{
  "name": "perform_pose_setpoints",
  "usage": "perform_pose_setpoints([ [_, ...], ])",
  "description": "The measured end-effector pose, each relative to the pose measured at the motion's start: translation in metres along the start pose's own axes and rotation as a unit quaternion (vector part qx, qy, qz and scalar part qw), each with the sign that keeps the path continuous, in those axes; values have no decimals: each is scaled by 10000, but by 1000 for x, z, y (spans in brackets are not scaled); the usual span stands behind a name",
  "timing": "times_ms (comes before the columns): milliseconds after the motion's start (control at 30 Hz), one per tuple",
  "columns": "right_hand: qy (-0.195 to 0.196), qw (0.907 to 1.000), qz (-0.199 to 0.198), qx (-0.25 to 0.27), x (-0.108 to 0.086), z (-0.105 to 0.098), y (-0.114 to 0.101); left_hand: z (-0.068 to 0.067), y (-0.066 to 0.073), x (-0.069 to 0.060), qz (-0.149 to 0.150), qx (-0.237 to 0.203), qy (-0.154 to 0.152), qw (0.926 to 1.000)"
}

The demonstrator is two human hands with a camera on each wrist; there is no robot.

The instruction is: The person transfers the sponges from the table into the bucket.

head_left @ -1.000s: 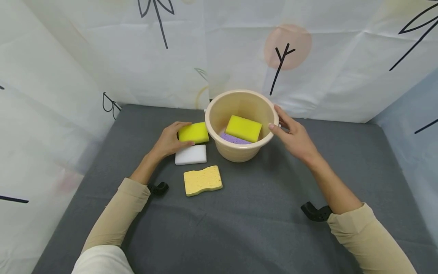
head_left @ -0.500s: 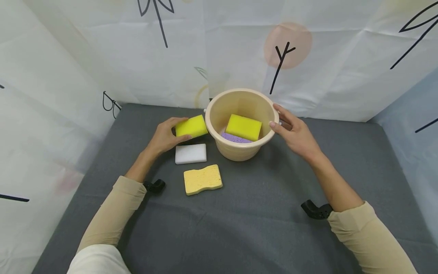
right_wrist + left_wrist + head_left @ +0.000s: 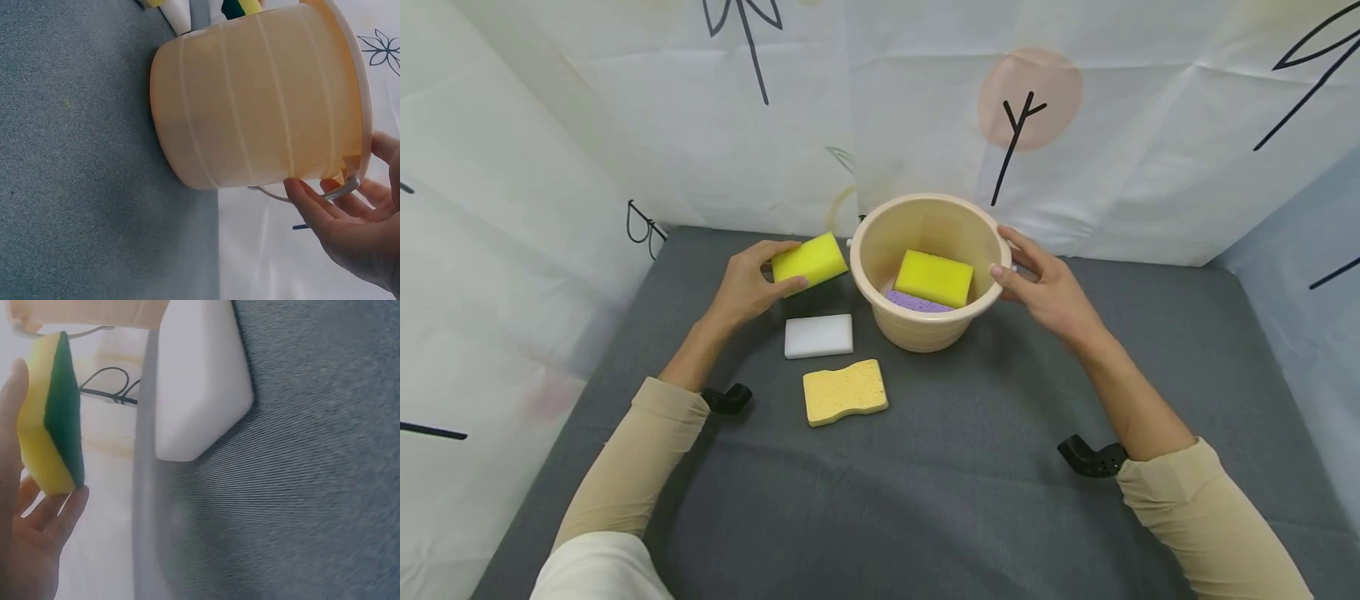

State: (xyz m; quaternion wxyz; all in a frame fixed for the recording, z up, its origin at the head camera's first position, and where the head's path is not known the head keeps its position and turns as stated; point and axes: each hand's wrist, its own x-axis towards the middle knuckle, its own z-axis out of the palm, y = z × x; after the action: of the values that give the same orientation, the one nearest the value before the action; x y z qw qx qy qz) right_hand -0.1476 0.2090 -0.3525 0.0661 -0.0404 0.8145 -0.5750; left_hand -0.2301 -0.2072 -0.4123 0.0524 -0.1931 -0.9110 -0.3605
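Between thumb and fingers, the left hand [image 3: 747, 283] pinches a yellow sponge [image 3: 811, 260], tilted, just left of the bucket [image 3: 922, 332]. The left wrist view shows this sponge [image 3: 50, 419] has a green side and is held off the table. Thumb and fingers of the right hand [image 3: 1051, 293] grip the bucket's right rim; in the right wrist view the hand [image 3: 356, 231] is around the rim by the handle joint [image 3: 351, 183]. Inside the bucket another yellow sponge [image 3: 934, 278] lies on a purple sponge [image 3: 917, 302].
A white sponge [image 3: 818, 337] lies on the grey table [image 3: 925, 500] in front of the left hand. Nearer the person is a light yellow sponge [image 3: 845, 393] with wavy sides. Patterned white cloth [image 3: 917, 100] hangs behind the table.
The left hand has moved left and slightly back with the yellow sponge, which is now raised and tilted, farther from the white one. The right hand and bucket have hardly moved.
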Motion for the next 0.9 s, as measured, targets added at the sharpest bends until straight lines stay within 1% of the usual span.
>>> perform_pose_setpoints([
  [200,28,9999,-39,154,1,1,1,-9,5,5,235,-42,332,9992],
  [300,-8,9999,-56,156,1,2,2,-13,8,7,247,-111,435,9987],
  [367,-47,9998,-71,157,1,2,2,-16,9,8,240,-151,463,9985],
  [433,-82,9999,-57,41,0,2,2,-18,12,10,256,-179,482,9983],
  [600,-203,9994,49,-269,-4,-1,1,-24,20,14,398,-216,511,9977],
  [800,-265,9994,15,-212,-3,-2,0,-30,29,20,566,-305,552,9964],
  [900,-270,9995,-11,-162,-3,-2,1,-33,33,22,658,-262,534,9961],
])
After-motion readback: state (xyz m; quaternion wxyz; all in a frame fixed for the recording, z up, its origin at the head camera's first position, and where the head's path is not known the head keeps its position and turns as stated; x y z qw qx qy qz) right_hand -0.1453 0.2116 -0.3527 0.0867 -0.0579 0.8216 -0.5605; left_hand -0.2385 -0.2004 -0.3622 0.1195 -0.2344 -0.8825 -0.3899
